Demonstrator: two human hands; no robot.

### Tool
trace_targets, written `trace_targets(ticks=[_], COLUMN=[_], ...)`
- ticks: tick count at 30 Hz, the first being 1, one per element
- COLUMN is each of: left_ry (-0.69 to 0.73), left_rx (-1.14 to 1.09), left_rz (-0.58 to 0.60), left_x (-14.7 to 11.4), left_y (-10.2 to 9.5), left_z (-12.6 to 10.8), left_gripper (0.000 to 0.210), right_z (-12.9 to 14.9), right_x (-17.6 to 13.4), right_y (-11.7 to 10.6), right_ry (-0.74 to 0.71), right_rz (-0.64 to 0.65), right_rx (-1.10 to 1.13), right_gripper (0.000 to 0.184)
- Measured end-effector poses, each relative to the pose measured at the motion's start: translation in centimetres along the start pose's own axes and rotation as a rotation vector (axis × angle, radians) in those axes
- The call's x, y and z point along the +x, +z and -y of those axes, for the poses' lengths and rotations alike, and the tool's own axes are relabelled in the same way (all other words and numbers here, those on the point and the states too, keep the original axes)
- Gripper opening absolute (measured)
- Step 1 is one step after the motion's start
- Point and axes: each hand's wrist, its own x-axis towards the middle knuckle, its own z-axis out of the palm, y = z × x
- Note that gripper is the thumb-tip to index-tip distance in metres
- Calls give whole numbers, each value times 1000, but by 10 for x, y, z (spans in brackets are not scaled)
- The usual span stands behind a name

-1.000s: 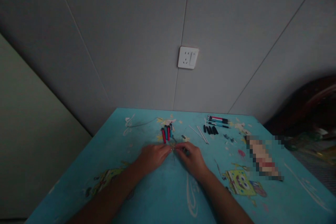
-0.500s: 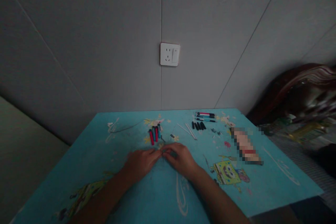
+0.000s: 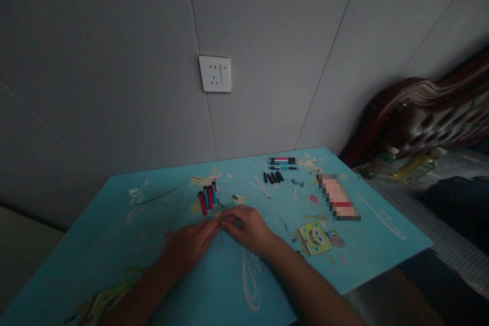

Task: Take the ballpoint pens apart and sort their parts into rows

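Note:
My left hand (image 3: 191, 244) and my right hand (image 3: 246, 226) meet over the table, fingertips pressed together. Both are closed in a pinch; whatever sits between the fingertips is too small and dim to name. Just beyond them lie several red and blue pen barrels (image 3: 210, 197) side by side. A small dark piece (image 3: 235, 197) rests to the right of the barrels. Thin white refills (image 3: 263, 187) lie farther right, followed by a row of black pen grips (image 3: 273, 178).
Several whole pens (image 3: 282, 161) lie near the back edge of the blue cartoon-print table (image 3: 183, 290). Tiny dark parts (image 3: 298, 183) and a pixelated pinkish item (image 3: 338, 197) are on the right. Behind stands a wall with a socket (image 3: 216, 74); a dark headboard (image 3: 416, 97) is at right.
The view has swung to the right and tilted, so the table and wall socket appear farther left. My hands stay pinched together in about the same place on the table.

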Motion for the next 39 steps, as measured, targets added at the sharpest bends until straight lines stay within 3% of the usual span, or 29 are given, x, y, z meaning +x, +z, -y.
trace_targets(ticks=[7, 13, 29, 39], left_ry=[46, 92, -40, 19], left_rx=[11, 41, -23, 12], left_rz=[41, -1, -31, -13], left_x=[-2, -2, 1, 0], left_y=[0, -4, -14, -15], left_z=[4, 2, -4, -7], left_gripper=[28, 26, 26, 26], right_z=[-3, -1, -4, -6], right_x=[0, -1, -2, -2], right_y=[2, 2, 5, 6], right_ry=[-17, -28, 3, -10], right_rz=[29, 55, 47, 55], right_rx=[-15, -27, -62, -114], right_gripper=[17, 18, 15, 25])
